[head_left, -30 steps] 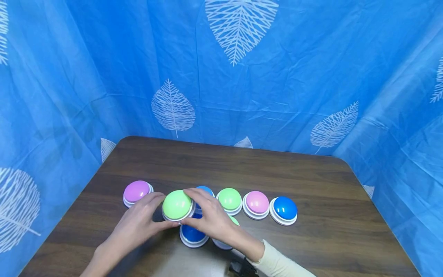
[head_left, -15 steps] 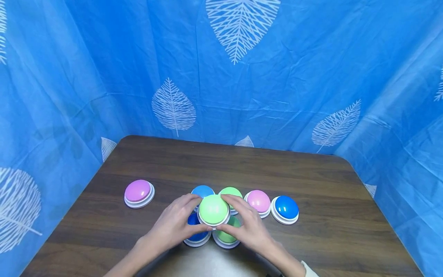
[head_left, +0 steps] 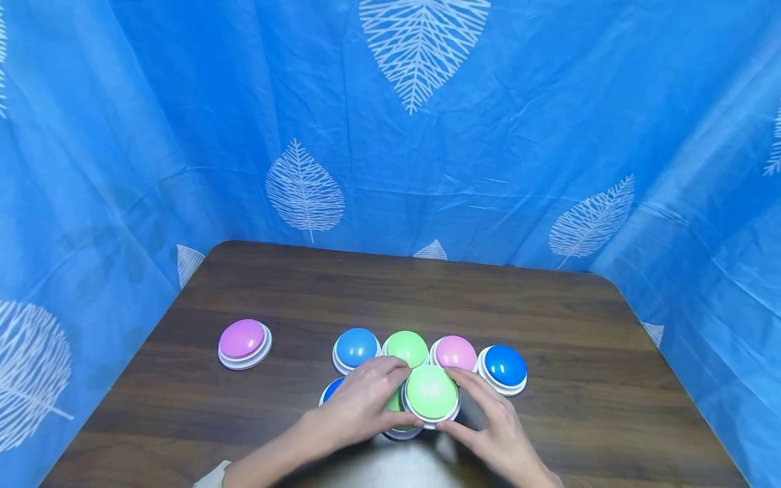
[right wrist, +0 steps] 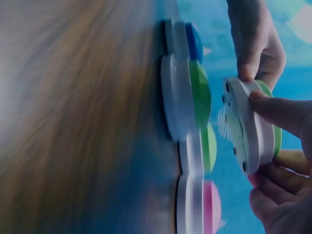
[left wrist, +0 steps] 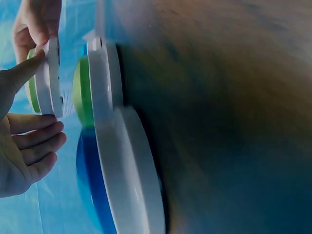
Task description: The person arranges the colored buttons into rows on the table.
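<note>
A light green dome push button [head_left: 431, 393] with a white base is held between both hands, raised off the table. My left hand [head_left: 365, 401] grips its left side, thumb in front and fingers behind. On the opposite side my right hand [head_left: 500, 428] pinches the rim the same way. In the right wrist view the underside of the white base [right wrist: 239, 127] shows small dark dots. Under and left of it, another green button [head_left: 395, 401] sits on the table, mostly hidden by the left hand. A dark blue button [head_left: 331, 389] peeks out left of that hand.
Behind the hands a row runs left to right: a blue button [head_left: 357, 348], a green button [head_left: 407, 348], a pink button [head_left: 456, 353] and a blue button [head_left: 506, 366]. A purple-pink button [head_left: 242, 339] lies apart at left. Blue leaf-print curtains [head_left: 464, 169] surround the brown table [head_left: 549, 305].
Both hands have carried the green button rightward, from beside the purple-pink button, over the front blue and green ones, to the front row's right end. The other buttons stayed put.
</note>
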{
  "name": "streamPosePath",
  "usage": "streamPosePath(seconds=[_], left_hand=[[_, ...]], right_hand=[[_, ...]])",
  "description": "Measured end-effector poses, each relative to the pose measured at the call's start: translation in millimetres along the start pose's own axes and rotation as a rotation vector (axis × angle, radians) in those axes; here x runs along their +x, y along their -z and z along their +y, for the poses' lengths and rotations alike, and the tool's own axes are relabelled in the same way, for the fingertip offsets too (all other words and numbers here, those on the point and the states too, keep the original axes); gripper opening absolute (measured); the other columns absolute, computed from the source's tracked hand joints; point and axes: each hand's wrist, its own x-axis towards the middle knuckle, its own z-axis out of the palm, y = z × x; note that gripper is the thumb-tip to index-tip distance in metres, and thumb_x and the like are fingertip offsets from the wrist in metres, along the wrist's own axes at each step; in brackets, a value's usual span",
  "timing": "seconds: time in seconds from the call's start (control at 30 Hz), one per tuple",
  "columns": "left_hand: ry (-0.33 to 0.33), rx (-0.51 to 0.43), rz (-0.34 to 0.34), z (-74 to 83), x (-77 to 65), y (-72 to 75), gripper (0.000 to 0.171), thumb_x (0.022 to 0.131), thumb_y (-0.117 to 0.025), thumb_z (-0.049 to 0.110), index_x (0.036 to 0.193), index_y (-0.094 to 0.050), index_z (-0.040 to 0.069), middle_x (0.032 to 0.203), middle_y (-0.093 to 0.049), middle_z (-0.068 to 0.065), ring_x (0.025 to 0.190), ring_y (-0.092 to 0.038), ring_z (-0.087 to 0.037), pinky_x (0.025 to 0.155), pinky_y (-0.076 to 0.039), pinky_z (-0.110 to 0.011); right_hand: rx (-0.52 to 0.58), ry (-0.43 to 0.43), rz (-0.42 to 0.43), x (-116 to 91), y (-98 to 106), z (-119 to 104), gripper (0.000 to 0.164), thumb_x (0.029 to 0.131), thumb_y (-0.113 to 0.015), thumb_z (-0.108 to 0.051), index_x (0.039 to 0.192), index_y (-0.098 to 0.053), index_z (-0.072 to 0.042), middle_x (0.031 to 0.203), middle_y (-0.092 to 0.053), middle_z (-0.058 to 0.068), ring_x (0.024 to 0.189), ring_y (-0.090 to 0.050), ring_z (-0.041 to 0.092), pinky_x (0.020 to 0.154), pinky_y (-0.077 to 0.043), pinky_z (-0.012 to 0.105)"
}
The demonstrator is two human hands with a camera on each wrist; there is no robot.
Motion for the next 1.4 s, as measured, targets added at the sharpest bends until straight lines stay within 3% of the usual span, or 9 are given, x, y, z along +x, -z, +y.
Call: streamPosePath(seconds=[0.3,0.47,0.53,0.6,0.9,1.1,1.4], left_hand=[[-0.085,0.086,-0.047,17.0,22.9,-19.7,0.060,0.078,-0.079,0.055,0.117,-0.070,0.010,0.113,-0.065,0.002,0.110,-0.059,-0.013,0.101,-0.044,-0.029],[-0.129,0.137,-0.076,21.1,29.4,-28.4,0.058,0.080,-0.075,0.059,0.112,-0.071,0.010,0.111,-0.066,0.002,0.107,-0.060,-0.012,0.100,-0.044,-0.028],[-0.149,0.148,-0.071,21.8,30.6,-32.1,0.056,0.080,-0.074,0.060,0.108,-0.072,0.011,0.108,-0.065,0.003,0.103,-0.061,-0.011,0.099,-0.045,-0.028],[-0.157,0.148,-0.069,22.6,31.2,-35.7,0.056,0.079,-0.074,0.060,0.106,-0.072,0.012,0.104,-0.065,0.004,0.100,-0.061,-0.010,0.097,-0.046,-0.028],[-0.140,0.163,-0.106,24.8,32.9,-42.6,0.050,0.076,-0.077,0.062,0.091,-0.072,0.015,0.098,-0.065,0.006,0.093,-0.060,-0.009,0.090,-0.048,-0.027],[-0.131,0.198,-0.119,23.1,32.6,-43.1,0.047,0.073,-0.078,0.063,0.080,-0.068,0.018,0.092,-0.064,0.008,0.086,-0.059,-0.007,0.086,-0.048,-0.026],[-0.113,0.243,-0.157,21.1,35.3,-45.7,0.047,0.073,-0.077,0.063,0.079,-0.070,0.017,0.089,-0.062,0.008,0.084,-0.058,-0.008,0.083,-0.049,-0.026]], right_hand=[[-0.149,-0.132,-0.040,-22.6,23.4,9.3,0.080,0.062,-0.094,-0.020,0.134,-0.061,-0.015,0.131,-0.062,-0.001,0.122,-0.057,0.021,0.102,-0.028,0.008],[-0.206,-0.178,-0.080,-30.1,27.8,14.0,0.078,0.064,-0.094,-0.022,0.134,-0.061,-0.015,0.132,-0.062,-0.001,0.120,-0.058,0.016,0.093,-0.051,0.031],[-0.213,-0.178,-0.091,-32.5,28.0,16.0,0.077,0.064,-0.094,-0.022,0.133,-0.061,-0.014,0.132,-0.062,0.000,0.120,-0.058,0.017,0.088,-0.054,0.041],[-0.212,-0.173,-0.100,-35.0,27.5,18.0,0.078,0.063,-0.094,-0.021,0.133,-0.061,-0.013,0.131,-0.062,0.000,0.119,-0.059,0.018,0.088,-0.054,0.041],[-0.184,-0.235,-0.153,-41.1,24.0,20.6,0.074,0.064,-0.093,-0.018,0.131,-0.062,-0.014,0.129,-0.062,-0.005,0.116,-0.060,0.018,0.089,-0.054,0.045],[-0.212,-0.191,-0.152,-39.8,18.0,23.6,0.073,0.063,-0.093,-0.022,0.129,-0.063,-0.010,0.127,-0.064,-0.001,0.115,-0.061,0.019,0.089,-0.054,0.046],[-0.238,-0.195,-0.152,-37.3,13.3,26.4,0.074,0.063,-0.094,-0.023,0.129,-0.063,-0.010,0.124,-0.065,0.001,0.113,-0.062,0.020,0.089,-0.053,0.047]])
